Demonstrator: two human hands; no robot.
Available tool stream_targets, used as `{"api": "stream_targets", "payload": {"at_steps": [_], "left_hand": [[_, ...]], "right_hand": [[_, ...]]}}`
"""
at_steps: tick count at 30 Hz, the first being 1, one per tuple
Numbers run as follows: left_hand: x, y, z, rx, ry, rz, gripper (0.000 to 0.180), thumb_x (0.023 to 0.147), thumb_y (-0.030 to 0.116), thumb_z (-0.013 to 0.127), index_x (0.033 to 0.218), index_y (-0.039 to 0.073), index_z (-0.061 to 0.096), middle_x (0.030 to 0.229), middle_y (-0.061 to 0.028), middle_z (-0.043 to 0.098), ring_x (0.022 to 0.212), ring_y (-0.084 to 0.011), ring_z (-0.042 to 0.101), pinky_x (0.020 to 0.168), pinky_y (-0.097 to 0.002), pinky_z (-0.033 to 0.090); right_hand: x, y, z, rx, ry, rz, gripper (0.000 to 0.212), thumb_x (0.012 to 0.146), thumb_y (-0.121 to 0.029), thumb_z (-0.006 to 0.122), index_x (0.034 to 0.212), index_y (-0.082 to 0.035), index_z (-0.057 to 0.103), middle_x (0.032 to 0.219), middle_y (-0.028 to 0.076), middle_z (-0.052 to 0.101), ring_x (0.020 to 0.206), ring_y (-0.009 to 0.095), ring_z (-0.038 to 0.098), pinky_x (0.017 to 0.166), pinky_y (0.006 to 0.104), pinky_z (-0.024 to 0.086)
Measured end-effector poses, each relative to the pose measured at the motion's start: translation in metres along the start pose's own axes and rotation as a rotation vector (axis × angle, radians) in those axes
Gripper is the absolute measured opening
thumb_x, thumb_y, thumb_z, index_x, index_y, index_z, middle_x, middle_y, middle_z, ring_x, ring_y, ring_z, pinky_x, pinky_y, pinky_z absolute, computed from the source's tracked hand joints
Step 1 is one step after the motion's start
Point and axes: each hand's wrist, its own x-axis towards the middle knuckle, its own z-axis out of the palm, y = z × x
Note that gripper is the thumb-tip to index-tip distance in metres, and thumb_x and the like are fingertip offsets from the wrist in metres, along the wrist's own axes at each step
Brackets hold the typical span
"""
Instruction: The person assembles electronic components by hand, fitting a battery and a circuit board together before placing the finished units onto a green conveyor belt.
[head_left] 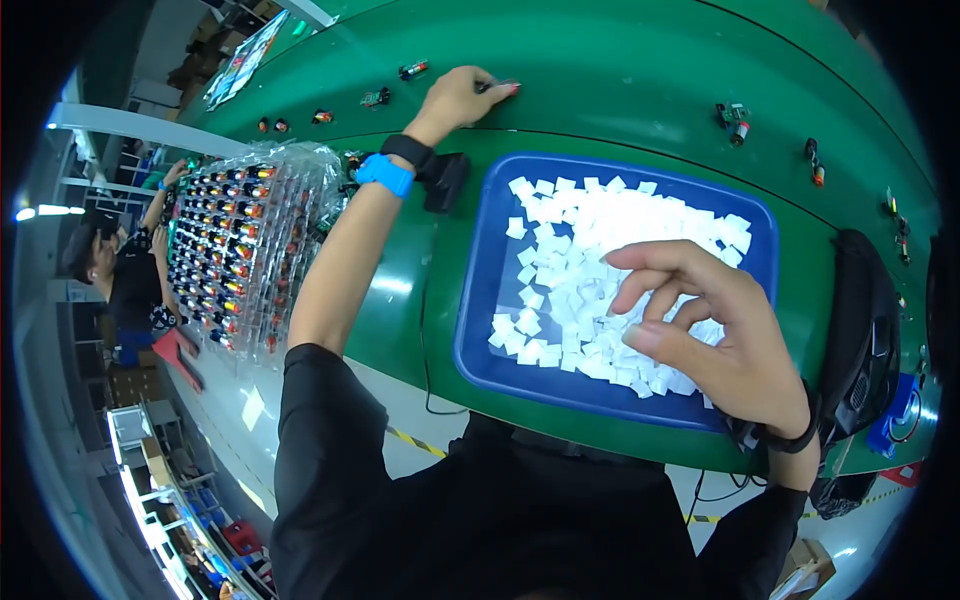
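Stretched out over the green surface, my left hand (458,102) is closed at the fingertips on a small dark part with a red end (508,88), mostly hidden by the fingers. My right hand (725,335) hovers above a blue plastic tray (466,300), its thumb and fingers apart and curved, with nothing visible between them. Many small white square pieces (570,310) lie loosely heaped in that tray. Left of my left hand, a small circuit board with parts (376,97) and a small cylindrical assembly (413,70) rest on the green surface.
Clear plastic trays of cylindrical parts (225,250) are stacked at the left; a person (130,265) works beyond them. More small assemblies (735,125) lie along the green surface at the right. A black bag-like object (860,340) stands beside the blue tray.
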Motion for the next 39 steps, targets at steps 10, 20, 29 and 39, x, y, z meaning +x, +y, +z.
{"api": "stream_targets", "payload": {"at_steps": [10,20,29,39], "left_hand": [[-0.111,-0.077,-0.074,1.13,0.012,0.14,0.04,0.085,0.033,0.072,0.111,0.005,0.064,0.099,-0.017,0.069,0.099,-0.0393,0.062,0.08,-0.0474,0.055],[-0.108,-0.069,-0.08,0.947,0.112,-0.079,0.025,0.091,0.025,0.067,0.104,0.004,0.063,0.1,-0.0167,0.07,0.099,-0.0347,0.066,0.074,-0.0423,0.057],[-0.151,0.115,-0.023,-0.964,-0.301,-0.001,0.037,0.103,0.032,0.054,0.125,0.002,0.059,0.104,-0.008,0.065,0.083,-0.0129,0.063,0.058,-0.0257,0.056],[-0.169,0.147,0.031,-1.194,-0.41,0.113,0.033,0.104,0.023,0.052,0.124,-0.003,0.055,0.1,-0.01,0.063,0.083,-0.0133,0.062,0.056,-0.0263,0.056]], "right_hand": [[0.005,0.012,-0.011,-0.11,-0.013,-0.08,0.03,0.084,-0.009,0.073,0.113,-0.005,0.068,0.093,0.005,0.07,0.074,0.009,0.062,0.059,0.0212,0.044],[0.0,0.008,-0.007,-0.164,-0.025,-0.124,0.027,0.084,-0.008,0.073,0.11,-0.003,0.069,0.091,0.005,0.07,0.074,0.01,0.063,0.061,0.0221,0.045],[0.002,0.007,0.001,-0.758,0.349,-0.497,0.036,0.074,-0.008,0.081,0.107,-0.004,0.069,0.102,0.012,0.066,0.084,0.022,0.063,0.064,0.0285,0.051],[0.012,0.029,-0.008,-0.969,0.411,-0.54,0.04,0.07,0.0,0.079,0.109,-0.005,0.07,0.102,0.012,0.063,0.084,0.024,0.063,0.059,0.0291,0.054]]}}
